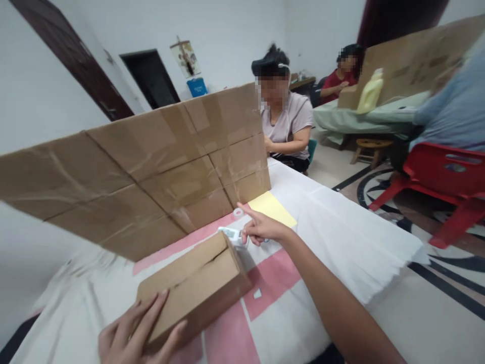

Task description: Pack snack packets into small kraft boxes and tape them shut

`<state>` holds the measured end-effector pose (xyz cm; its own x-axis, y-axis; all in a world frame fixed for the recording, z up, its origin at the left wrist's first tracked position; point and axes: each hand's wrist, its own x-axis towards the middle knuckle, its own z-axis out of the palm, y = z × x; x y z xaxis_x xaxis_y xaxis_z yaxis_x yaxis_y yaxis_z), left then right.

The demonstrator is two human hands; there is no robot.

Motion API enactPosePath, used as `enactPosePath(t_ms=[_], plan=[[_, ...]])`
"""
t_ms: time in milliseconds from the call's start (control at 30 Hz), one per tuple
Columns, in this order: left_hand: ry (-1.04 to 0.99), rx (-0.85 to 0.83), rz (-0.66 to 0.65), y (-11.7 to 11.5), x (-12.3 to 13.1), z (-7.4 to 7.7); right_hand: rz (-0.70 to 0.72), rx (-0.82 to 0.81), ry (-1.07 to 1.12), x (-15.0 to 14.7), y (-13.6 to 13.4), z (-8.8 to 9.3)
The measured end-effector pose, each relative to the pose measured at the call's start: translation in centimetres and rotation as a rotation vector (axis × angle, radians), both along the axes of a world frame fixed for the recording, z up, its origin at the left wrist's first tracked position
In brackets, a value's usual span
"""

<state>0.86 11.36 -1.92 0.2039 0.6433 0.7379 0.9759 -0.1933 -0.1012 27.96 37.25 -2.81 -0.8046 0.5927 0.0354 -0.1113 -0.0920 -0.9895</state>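
A closed cardboard box (197, 283) lies on the cloth-covered table. My left hand (140, 328) rests on the box's near left end, fingers spread over its top and thumb at the side. Beyond the box's far right corner, my right hand (261, 225) has its index finger stretched out and the other fingers curled. Under those curled fingers is a small white object with a greyish display (229, 232); whether they grip it is unclear. The pointing fingertip is close to a white ring, like a tape roll (238, 212). Yellow paper (275, 208) lies just beyond the hand.
A tall cardboard panel (151, 177) stands along the table's far side. A white scrap (257, 293) lies on the pink-and-white cloth (322, 217). A person (290, 121) sits beyond the panel; others sit at another table (364, 119). A red chair (447, 169) stands at right.
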Motion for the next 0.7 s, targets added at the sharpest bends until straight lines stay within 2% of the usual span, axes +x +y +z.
enactPosePath(t_ms=[67, 200, 300, 500, 700], plan=[[-0.012, -0.001, 0.050, 0.1, 0.4, -0.1, -0.020, 0.040, 0.000, 0.0, -1.0, 1.3], [-0.106, -0.012, 0.146, -0.2, 1.5, -0.2, -0.163, 0.114, 0.036, -1.0, -3.8, 4.3], [-0.127, -0.015, 0.197, -0.5, 1.9, -0.2, -0.253, 0.133, -0.043, -2.3, -5.7, 5.9], [-0.108, -0.047, 0.229, -0.7, 2.1, 0.0, -0.343, 0.207, -0.184, -3.8, -7.2, 6.7], [-0.145, -0.006, 0.240, -0.7, 2.4, 0.2, -0.382, 0.448, -0.219, -3.6, -8.5, 8.0]])
